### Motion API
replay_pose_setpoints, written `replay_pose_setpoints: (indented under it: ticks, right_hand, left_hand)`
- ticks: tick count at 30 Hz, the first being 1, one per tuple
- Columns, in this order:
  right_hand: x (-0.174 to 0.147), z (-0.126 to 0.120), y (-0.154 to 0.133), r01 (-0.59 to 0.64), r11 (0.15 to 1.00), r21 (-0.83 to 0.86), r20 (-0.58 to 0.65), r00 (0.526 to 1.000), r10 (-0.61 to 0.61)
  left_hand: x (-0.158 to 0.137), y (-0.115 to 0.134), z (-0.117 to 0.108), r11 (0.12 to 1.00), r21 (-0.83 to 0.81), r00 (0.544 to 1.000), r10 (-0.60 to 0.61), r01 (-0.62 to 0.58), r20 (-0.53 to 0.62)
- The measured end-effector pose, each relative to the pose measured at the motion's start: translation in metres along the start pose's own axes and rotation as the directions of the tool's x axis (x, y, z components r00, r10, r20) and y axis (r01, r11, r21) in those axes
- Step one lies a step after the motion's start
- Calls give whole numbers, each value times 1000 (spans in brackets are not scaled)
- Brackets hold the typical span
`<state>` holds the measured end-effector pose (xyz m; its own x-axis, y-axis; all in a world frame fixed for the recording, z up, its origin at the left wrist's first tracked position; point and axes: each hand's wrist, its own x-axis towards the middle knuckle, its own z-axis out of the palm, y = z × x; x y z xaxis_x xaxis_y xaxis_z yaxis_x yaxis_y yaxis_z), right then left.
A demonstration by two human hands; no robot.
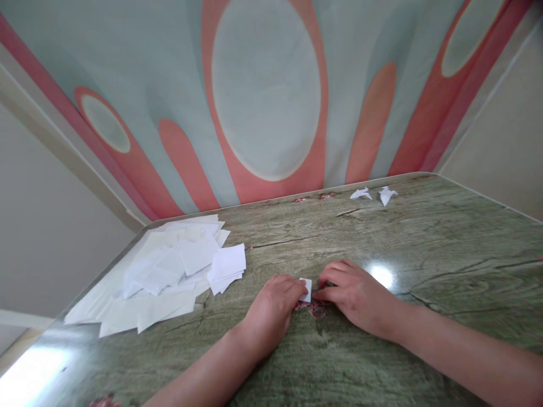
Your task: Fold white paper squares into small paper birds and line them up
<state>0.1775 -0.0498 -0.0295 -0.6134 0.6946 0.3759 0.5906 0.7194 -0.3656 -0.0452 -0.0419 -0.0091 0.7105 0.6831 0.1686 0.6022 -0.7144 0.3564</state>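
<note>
A small folded piece of white paper [306, 289] lies on the table in front of me. My left hand [278, 302] pinches its left side, the thumb and fingertips covering part of it. Just right of the paper, my right hand [354, 295] rests with bent fingers. A gap shows between its thumb and fingers, with nothing visible in them. Beyond my left hand sits a short stack of square white sheets [229, 263]. Two white folded paper figures [360, 194], birdlike in shape, stand near the far edge on the right.
A wide, loose pile of white paper sheets [165, 271] covers the left part of the table. The wood-patterned tabletop [445, 243] has reddish printed patches. Behind it rises a grey and coral curtain-like backdrop [267, 90], with pale walls [504, 118] at both sides.
</note>
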Motion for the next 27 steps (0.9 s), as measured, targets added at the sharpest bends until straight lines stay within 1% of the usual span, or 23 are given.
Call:
replay_pose_setpoints:
  ticks: [3, 7, 9, 13, 16, 19, 22, 27]
  right_hand:
    - [0, 1, -2, 10, 1000, -16, 9, 1000, -10]
    - [0, 4, -3, -9, 1000, -9, 8, 1000, 9]
    - [1, 6, -4, -35, 999, 3, 14, 999, 35]
    - [3, 8, -6, -131, 991, 25, -5, 991, 131]
    - [5, 9, -7, -129, 991, 25, -5, 992, 129]
    - [5, 8, -4, -102, 995, 22, 1, 995, 102]
    - [4, 8, -1, -99, 995, 24, 2, 995, 99]
    - [5, 11, 2, -146, 988, 57, -12, 989, 147]
  left_hand:
    - [0, -1, 1, 999, -28, 999, -18, 18, 27]
    - [-1, -6, 3, 993, -81, 997, -82, 83, 8]
    - [0, -7, 5, 987, -111, 993, -114, 113, -3]
    - [2, -4, 9, 974, -153, 985, -171, 164, -30]
    - [3, 0, 11, 968, -181, 982, -182, 172, -42]
    - [3, 3, 9, 961, -210, 983, -184, 179, -4]
    - [3, 3, 5, 945, -259, 980, -194, 198, 40]
    - [5, -1, 0, 885, -391, 967, -242, 251, 75]
